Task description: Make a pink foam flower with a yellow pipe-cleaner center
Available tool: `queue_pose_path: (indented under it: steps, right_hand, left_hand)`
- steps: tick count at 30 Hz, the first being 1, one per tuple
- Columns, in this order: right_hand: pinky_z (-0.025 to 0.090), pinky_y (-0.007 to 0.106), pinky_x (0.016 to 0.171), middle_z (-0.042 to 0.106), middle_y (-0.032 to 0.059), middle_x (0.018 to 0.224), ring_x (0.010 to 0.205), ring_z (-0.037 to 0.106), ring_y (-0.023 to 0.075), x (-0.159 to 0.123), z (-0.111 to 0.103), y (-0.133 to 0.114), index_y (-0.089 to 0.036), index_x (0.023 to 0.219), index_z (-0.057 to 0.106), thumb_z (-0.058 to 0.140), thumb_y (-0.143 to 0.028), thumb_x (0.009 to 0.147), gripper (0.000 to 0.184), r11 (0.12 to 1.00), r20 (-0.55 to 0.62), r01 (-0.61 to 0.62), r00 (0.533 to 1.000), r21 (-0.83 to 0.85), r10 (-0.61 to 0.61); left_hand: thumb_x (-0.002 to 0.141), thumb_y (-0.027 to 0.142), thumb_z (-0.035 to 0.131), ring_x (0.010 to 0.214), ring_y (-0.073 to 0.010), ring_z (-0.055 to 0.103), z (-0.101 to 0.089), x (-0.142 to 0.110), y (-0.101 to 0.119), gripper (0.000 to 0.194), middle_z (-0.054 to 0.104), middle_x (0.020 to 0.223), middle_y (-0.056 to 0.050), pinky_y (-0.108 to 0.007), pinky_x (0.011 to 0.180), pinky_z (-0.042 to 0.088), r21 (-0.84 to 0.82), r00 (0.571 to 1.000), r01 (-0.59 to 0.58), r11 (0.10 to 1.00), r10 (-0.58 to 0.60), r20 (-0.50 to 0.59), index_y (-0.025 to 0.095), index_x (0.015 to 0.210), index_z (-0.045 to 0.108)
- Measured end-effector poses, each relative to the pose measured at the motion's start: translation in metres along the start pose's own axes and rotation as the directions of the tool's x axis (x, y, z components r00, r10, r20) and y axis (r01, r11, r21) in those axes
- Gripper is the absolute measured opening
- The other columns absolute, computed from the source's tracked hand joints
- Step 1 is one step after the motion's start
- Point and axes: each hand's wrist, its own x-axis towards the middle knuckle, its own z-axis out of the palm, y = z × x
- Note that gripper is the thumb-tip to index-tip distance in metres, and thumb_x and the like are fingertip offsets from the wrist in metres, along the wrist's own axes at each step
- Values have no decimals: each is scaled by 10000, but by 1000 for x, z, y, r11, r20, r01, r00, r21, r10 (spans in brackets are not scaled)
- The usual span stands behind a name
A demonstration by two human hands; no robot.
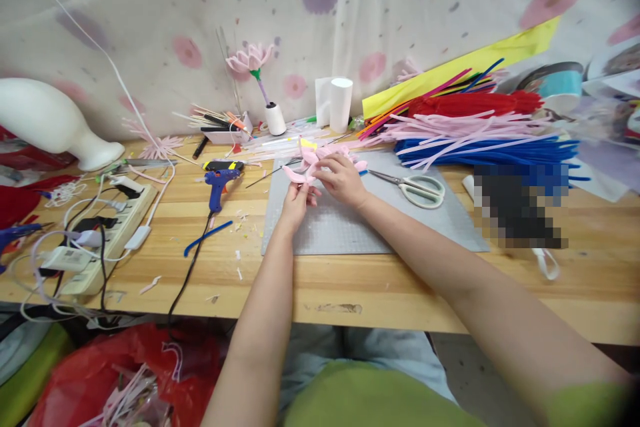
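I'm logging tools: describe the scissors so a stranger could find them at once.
A gray mat lies on the wooden table. The scissors lie on its right half, below the blue stems, blades pointing left towards the right hand. Metal blades and two pale loop handles set them apart from the fuzzy stems.

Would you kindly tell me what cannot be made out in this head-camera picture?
Head view: part of the pink piece, covered by the left hand.
Head view: whether the right hand pinches it; the hand itself hides the contact.
Head view: the dark object at right, masked by pixelation.
Head view: part of the white head form, cut off by the left edge.
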Motion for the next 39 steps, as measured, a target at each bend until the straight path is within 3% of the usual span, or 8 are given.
queue_pose_path:
  steps: [4,8,14,18,22,26,33,39]
  right_hand:
    - [347,404,916,627,94,1071,1039,454,218,1,-3,-1,-215,952,697,367,-188,902,335,999,30,10,1000,-46,-9]
    - [321,410,912,628,82,1060,1042,435,226,3,-6,-2,-231,944,694,383,-206,905,315,996,44,18,999,-82,-14]
    - [277,404,907,616,86,1062,1054,414,231,7,-5,-7,-224,939,680,383,-231,919,297,987,114,89,991,-131,-74]
    - [280,397,909,622,89,1064,1057,423,233,8,-2,-8,-213,973,673,387,-225,918,291,984,154,124,983,-124,-105]
    - [326,385,879,608,117,1093,1014,466,252,13,5,2,-177,1116,630,469,-250,872,301,994,109,-50,992,-93,60]
    - [350,380,867,595,160,1099,1005,480,279,24,18,12,-116,1125,616,518,-269,834,343,944,131,-305,938,-123,320]
    - [299,400,937,606,173,1129,1101,424,292,44,44,19,-88,1101,610,482,-163,816,322,918,182,-357,904,-174,387]
    - [334,391,906,659,138,1045,1029,468,281,51,38,28,-124,1076,650,436,-238,846,334,899,90,-436,895,-39,437]
  left_hand:
    - [814,375,580,421,-49,430,0,-2,2,253,604,636,11,-189,401,286,-15,997,44,999,-43,63,170,947,512]
    - [806,431,575,409,-36,387,-1,-2,3,298,578,615,1,-191,398,281,-63,991,102,993,-95,98,141,868,559]
    - [820,514,516,363,-21,261,-1,-2,4,373,390,512,62,-183,371,237,-140,992,127,982,-121,48,147,793,575]
    - [762,483,615,359,-13,280,-2,0,3,348,379,506,73,-164,350,204,-93,990,127,987,-132,-42,138,751,563]
    - [794,389,609,363,-6,304,-10,4,7,274,430,521,73,-141,369,252,-210,971,41,977,-88,-221,147,715,508]
    - [834,357,565,359,-9,295,-22,10,11,271,394,494,84,-132,381,254,-310,937,-72,948,-42,-347,164,687,445]
    - [863,345,515,369,-19,299,-27,12,3,242,400,517,78,-148,377,232,-218,937,-98,971,16,-350,165,712,455]
    - [843,373,539,392,-33,287,-25,17,-9,242,367,502,82,-163,393,220,-57,911,-113,992,81,-404,157,738,504]
